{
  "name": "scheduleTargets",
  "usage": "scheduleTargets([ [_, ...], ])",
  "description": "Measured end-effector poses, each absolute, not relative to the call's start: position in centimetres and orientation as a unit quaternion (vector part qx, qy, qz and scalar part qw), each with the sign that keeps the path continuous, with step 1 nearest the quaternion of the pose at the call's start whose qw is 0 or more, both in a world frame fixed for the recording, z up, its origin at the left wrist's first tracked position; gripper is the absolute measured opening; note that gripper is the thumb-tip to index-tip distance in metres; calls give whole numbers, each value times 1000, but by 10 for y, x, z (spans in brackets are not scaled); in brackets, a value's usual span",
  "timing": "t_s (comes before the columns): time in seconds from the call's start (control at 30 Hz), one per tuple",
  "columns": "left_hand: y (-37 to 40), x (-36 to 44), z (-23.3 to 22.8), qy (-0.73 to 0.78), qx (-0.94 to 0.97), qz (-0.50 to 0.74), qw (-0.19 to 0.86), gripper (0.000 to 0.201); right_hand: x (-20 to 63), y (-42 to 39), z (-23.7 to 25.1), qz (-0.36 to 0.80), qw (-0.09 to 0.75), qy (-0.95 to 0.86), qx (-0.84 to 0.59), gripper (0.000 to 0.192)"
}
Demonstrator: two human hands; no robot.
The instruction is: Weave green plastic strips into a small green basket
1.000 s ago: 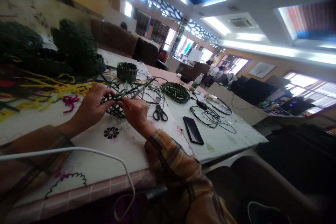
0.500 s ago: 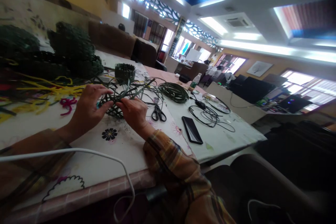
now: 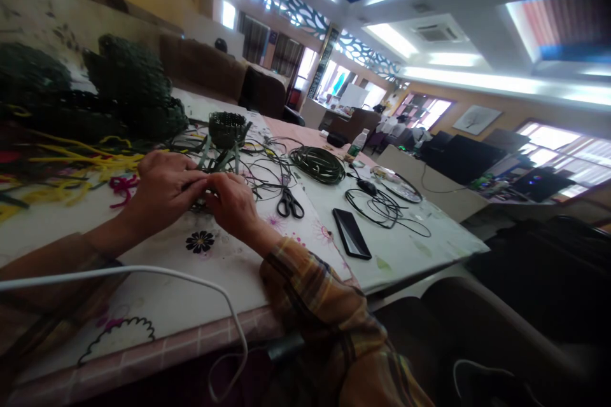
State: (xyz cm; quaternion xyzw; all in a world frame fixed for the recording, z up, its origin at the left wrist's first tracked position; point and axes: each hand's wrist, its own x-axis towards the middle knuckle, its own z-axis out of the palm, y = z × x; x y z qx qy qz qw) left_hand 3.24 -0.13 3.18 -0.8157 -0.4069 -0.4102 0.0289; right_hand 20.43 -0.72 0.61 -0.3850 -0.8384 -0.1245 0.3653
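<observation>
A half-woven green piece (image 3: 217, 162) is gripped by the left hand (image 3: 162, 187) and right hand (image 3: 231, 203) near the desk's (image 3: 229, 280) near edge

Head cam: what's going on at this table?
A person is weaving with both hands. The left hand and right hand meet over a small green woven piece on the table, fingers pinching its strips, which stick up between the hands. Behind it stands a small finished green basket. Scissors, a green coil, a phone and black cables lie to the right; yellow strands lie to the left.
</observation>
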Motion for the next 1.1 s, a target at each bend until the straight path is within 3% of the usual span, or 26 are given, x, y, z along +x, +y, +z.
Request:
scheduleTargets([
  [0.17,-2,33,31,-428,-785,-443,-67,43,204,-13,5,-149,317,-873,-338,21],
  [0.47,-6,33,34,-459,-765,-437,-111,37,211,-8,-1,-196,340,-851,-350,21],
  [0.73,-2,33,37,-431,-799,-415,-62,36,227,-22,21,-249,275,-853,-367,27],
  [1.1,-2,34,40,-467,-772,-411,-128,35,231,-30,40,-129,202,-866,-440,27],
])
